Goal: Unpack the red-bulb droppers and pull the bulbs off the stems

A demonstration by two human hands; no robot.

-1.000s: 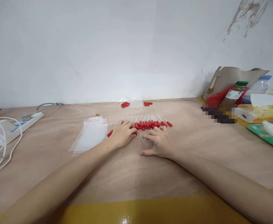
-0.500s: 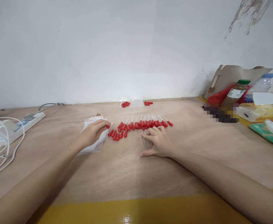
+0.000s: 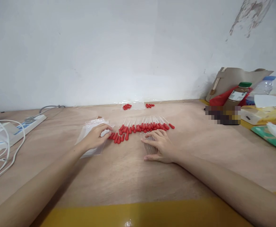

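A row of clear glass droppers with red rubber bulbs (image 3: pixel 143 127) lies across the middle of the wooden table (image 3: pixel 133 176). My left hand (image 3: pixel 95 137) rests on a stack of clear zip bags (image 3: pixel 90 136), fingers curled on the top bag beside the leftmost bulbs. My right hand (image 3: pixel 160 145) lies flat with fingers stretched over a small bunch of bare glass tubes (image 3: pixel 147 143) just in front of the row.
Two small bags of red bulbs (image 3: pixel 138 105) lie by the wall. A power strip with white cables (image 3: pixel 15 130) is at the left. At the right stand a jar (image 3: pixel 237 94), a water bottle (image 3: pixel 261 86), a brown bag and tissue packs (image 3: pixel 270 132).
My left hand has left the droppers and moved left onto the zip bags. Several droppers at the left end now lie spread out. The right hand has barely moved.
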